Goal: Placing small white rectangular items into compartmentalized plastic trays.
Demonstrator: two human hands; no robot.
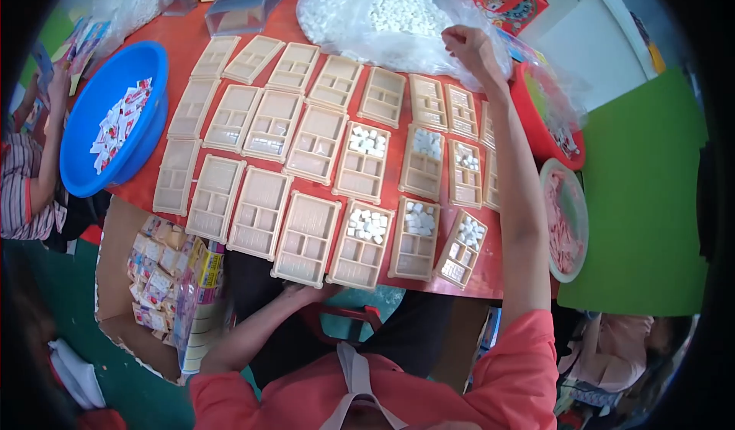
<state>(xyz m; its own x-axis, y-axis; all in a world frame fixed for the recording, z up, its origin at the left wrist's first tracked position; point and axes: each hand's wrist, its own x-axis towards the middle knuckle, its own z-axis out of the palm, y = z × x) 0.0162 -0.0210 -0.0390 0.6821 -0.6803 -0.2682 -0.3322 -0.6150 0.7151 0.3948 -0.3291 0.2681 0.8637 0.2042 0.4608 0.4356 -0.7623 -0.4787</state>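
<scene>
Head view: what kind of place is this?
Likely a small hand-packing workshop. Rows of beige compartment trays cover a red table, a big clear bag of small white pieces sits at the far edge, and a blue basin holds small packets.

Blue basin (84,109), cardboard box (122,307)

A red table (398,13) fills the upper middle of the frame. Green floor (643,200) spreads at right, darker green floor at lower left. A white panel (589,40) stands at upper right. Daylight is even.
</scene>
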